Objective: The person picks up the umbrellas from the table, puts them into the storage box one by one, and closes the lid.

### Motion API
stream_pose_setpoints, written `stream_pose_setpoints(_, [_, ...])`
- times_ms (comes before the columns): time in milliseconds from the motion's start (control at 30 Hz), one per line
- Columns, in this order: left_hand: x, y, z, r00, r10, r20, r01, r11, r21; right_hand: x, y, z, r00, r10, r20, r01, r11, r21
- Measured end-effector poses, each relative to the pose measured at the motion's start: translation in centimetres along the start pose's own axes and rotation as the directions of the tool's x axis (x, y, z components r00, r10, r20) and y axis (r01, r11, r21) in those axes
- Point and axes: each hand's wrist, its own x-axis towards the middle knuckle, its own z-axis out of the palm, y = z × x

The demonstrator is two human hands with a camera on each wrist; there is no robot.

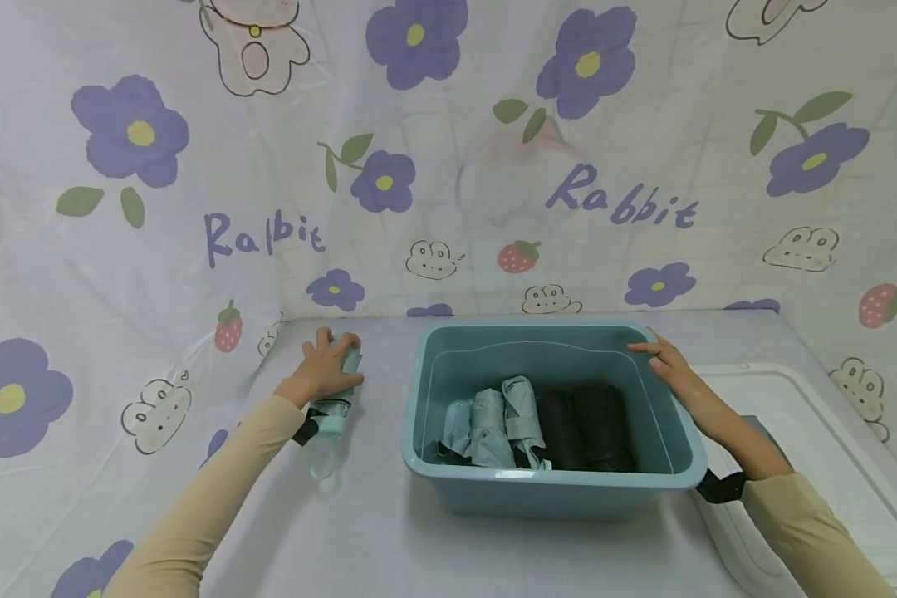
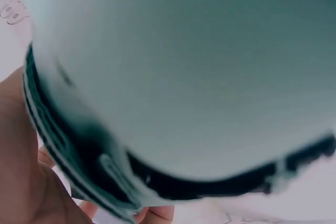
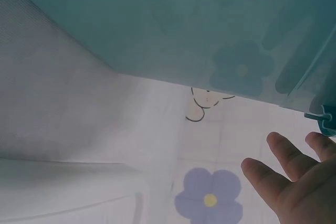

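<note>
My left hand (image 1: 321,365) grips a folded pale teal umbrella (image 1: 332,409) on the table, left of the bin. Its handle and wrist loop point toward me. Up close in the left wrist view, the umbrella's handle end (image 2: 184,77) fills most of the picture. At the back right corner of the teal plastic bin (image 1: 561,494), my right hand (image 1: 673,370) rests on the rim with its fingers fairly straight. Inside the bin lie pale teal folded umbrellas (image 1: 489,428) on the left and dark folded umbrellas (image 1: 601,428) beside them.
A white lid (image 1: 815,465) lies flat to the right of the bin, partly under my right forearm. Behind the table hangs a white sheet (image 1: 478,174) printed with flowers and rabbits. The white tabletop (image 1: 344,531) extends in front of the bin.
</note>
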Motion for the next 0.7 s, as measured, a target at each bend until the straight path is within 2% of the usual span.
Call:
stream_pose_setpoints(33, [0.0,0.2,-0.2,1.000,0.003,-0.003,-0.003,1.000,0.000,-0.9,-3.6,0.4,0.995,0.094,0.014,-0.094,0.995,-0.021])
stream_pose_setpoints(67, [0.0,0.4,-0.4,1.000,0.008,-0.005,-0.008,1.000,-0.003,-1.1,-5.8,0.8,0.993,0.114,0.012,-0.114,0.993,-0.039])
stream_pose_setpoints(100, [0.0,0.6,-0.6,1.000,0.017,-0.009,-0.017,1.000,-0.008,-1.3,-7.6,1.1,0.991,0.135,0.009,-0.135,0.990,-0.047])
stream_pose_setpoints(167, [0.0,1.0,-1.0,1.000,0.027,-0.013,-0.027,1.000,-0.010,-1.5,-9.5,1.3,0.988,0.153,0.006,-0.152,0.987,-0.052])
stream_pose_setpoints(233, [0.0,1.5,-1.5,0.999,0.031,-0.017,-0.031,0.999,-0.011,-1.5,-9.9,1.3,0.989,0.148,0.013,-0.147,0.988,-0.052])
stream_pose_setpoints(433, [-0.3,3.1,-2.8,1.000,-0.002,-0.009,0.002,0.999,-0.044,-1.4,-8.1,1.1,0.993,0.119,0.012,-0.118,0.992,-0.044])
stream_pose_setpoints(600, [-0.8,4.4,-3.6,1.000,-0.011,0.012,0.012,0.998,-0.057,-1.3,-8.1,1.2,0.988,0.153,0.001,-0.153,0.988,-0.035])
stream_pose_setpoints(700, [-1.2,5.0,-4.0,1.000,0.003,0.026,-0.002,0.998,-0.065,-1.3,-7.7,1.2,0.990,0.144,0.005,-0.143,0.989,-0.028])
